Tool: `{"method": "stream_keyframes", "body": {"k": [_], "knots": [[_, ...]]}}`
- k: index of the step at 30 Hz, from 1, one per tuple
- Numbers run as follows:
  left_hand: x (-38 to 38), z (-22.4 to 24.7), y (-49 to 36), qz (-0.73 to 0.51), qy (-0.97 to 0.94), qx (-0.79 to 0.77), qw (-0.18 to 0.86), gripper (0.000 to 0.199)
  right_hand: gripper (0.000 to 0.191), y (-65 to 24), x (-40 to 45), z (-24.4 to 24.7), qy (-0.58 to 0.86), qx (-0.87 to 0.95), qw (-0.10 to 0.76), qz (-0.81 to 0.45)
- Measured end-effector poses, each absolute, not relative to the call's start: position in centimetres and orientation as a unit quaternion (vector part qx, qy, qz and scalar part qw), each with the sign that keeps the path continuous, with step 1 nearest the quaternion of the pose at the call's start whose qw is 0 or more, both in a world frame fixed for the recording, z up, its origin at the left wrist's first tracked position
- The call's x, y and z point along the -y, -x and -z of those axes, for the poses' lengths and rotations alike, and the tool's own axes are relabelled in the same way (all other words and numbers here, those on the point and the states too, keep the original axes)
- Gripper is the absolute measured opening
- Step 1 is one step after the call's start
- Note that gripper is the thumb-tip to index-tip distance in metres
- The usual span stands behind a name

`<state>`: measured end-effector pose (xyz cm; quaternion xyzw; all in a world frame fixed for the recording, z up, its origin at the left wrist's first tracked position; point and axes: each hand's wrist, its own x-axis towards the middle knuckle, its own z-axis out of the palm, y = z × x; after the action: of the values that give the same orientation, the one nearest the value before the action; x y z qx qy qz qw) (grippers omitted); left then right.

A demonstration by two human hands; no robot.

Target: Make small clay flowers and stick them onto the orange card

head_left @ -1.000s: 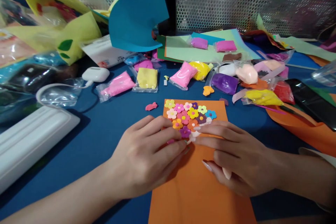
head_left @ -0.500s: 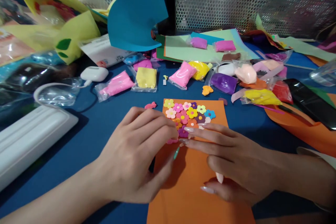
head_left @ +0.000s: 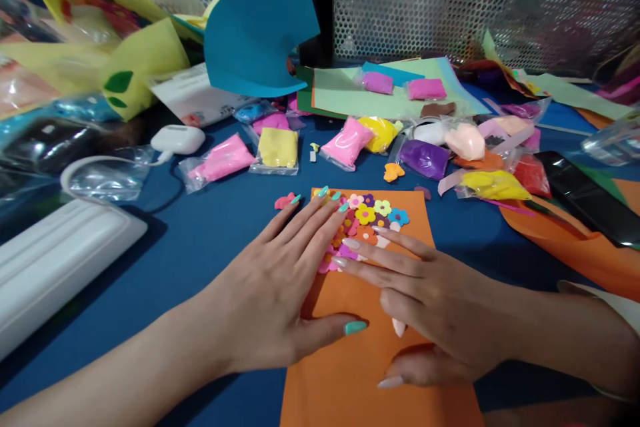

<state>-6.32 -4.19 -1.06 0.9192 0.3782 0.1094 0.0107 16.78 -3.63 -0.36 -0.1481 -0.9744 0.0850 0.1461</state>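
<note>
In the view from the head camera, a person's two bare hands work over a cluster of small, bright flowers (head_left: 365, 215) near the far end of an orange sheet (head_left: 340, 373) laid on a blue bench (head_left: 210, 233).

The left hand (head_left: 270, 293), its nails painted turquoise, lies with its fingers over the left part of the cluster; its grip is wide, the thumb stretched out over the sheet, well apart from the fingers. The right hand (head_left: 440, 307) reaches in from the other side, three fingertips at the cluster's near and right edges, its index finger curled and its thumb set apart below, leaving that grip wide as well. A pale pink tip shows beneath the curled finger; whether it is a nail or a loose piece, one cannot tell.

Just beyond the sheet sits an orange scrap (head_left: 394, 172), with a pink scrap (head_left: 285, 201) beside the sheet's far left corner. Clear bags of colored material line the bench behind, among them a yellow packet (head_left: 278, 147), a purple packet (head_left: 425, 158) and a pink packet (head_left: 347, 141). A white charger case (head_left: 178, 139) rests at left, a black phone (head_left: 590, 197) at right, and a curved blue sheet (head_left: 257, 27) stands before a perforated metal panel (head_left: 400, 7).
</note>
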Motion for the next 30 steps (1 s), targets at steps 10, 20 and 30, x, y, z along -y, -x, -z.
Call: {"method": "stream_keyframes", "body": {"k": [10,20,30], "knots": [[4.28,1.10,6.09,-0.103,-0.916,-0.386,0.030,0.090,0.037,-16.88,3.68,0.74,0.145,0.971,0.171,-0.081],[4.36,1.10,6.21,-0.095,-0.914,-0.392,0.038,0.086,0.032,-16.63,3.72,0.47,0.138,0.974,0.163,-0.072],[4.33,1.06,6.12,-0.089,-0.916,-0.388,0.048,0.086,0.034,-16.64,3.82,0.73,0.149,0.972,0.174,-0.055]]}}
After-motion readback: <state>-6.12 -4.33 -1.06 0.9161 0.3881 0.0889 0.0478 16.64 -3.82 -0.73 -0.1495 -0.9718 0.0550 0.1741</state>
